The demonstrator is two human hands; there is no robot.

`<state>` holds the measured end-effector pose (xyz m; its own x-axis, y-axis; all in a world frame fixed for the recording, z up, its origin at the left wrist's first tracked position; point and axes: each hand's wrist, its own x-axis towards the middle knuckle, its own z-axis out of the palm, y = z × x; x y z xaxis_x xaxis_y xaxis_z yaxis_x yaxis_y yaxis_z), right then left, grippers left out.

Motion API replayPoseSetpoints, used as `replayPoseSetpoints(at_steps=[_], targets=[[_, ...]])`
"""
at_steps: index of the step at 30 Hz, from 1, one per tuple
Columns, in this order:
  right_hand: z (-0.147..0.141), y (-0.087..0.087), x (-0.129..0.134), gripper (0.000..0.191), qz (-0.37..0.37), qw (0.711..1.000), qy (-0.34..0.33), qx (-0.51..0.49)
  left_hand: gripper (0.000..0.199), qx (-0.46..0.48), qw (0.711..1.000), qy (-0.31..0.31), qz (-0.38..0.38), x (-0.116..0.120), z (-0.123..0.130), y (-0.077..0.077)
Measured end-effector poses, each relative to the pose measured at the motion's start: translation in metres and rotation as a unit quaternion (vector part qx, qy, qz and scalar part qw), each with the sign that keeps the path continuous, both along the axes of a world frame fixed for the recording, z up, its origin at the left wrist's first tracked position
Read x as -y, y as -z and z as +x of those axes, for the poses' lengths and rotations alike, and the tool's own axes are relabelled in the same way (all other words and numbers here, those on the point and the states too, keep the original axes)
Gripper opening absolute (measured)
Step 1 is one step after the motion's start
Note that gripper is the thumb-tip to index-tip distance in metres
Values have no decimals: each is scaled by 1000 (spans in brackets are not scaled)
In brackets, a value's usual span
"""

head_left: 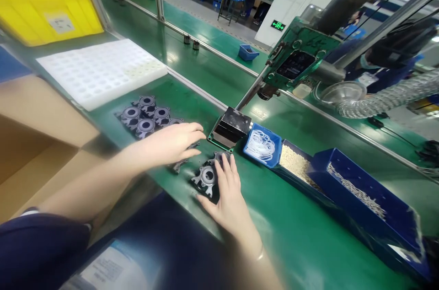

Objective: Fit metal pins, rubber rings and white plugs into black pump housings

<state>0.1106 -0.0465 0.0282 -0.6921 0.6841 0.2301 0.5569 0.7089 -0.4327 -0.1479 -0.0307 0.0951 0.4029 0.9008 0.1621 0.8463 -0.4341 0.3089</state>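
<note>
My left hand is over the bench with its fingers stretched out and slightly apart. Black parts partly hidden beneath it show at its edge; contact with them cannot be made out. My right hand spans a small cluster of black ring-shaped housings, thumb on the near side and fingers on the far side. These parts have a round centre hole and small lugs. Further left, a group of similar black housings lies flat on the green bench.
Beyond my hands are a black block, a blue tray of white rings, a bin of pale small pieces and a blue bin of metal pins. A white foam tray is left; a green fixture hangs above.
</note>
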Motion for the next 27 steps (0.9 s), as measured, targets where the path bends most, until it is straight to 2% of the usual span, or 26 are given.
replayPoseSetpoints(at_steps=[4, 7, 10, 18, 27], targets=[[-16, 13, 0, 84, 43, 999, -22, 0, 83, -22, 998, 47, -37, 18, -32, 30], [-27, 19, 2, 81, 58, 998, -20, -2, 101, -48, 997, 49, -39, 26, -37, 51], [-37, 18, 3, 83, 65, 998, -9, 11, 102, -64, 997, 46, -11, 27, -34, 60], [-50, 15, -2, 84, 72, 997, -14, 23, 91, -69, 995, 70, 35, 20, -32, 72], [-55, 12, -3, 85, 57, 998, -27, 13, 87, -75, 994, 66, 51, 20, -32, 78]])
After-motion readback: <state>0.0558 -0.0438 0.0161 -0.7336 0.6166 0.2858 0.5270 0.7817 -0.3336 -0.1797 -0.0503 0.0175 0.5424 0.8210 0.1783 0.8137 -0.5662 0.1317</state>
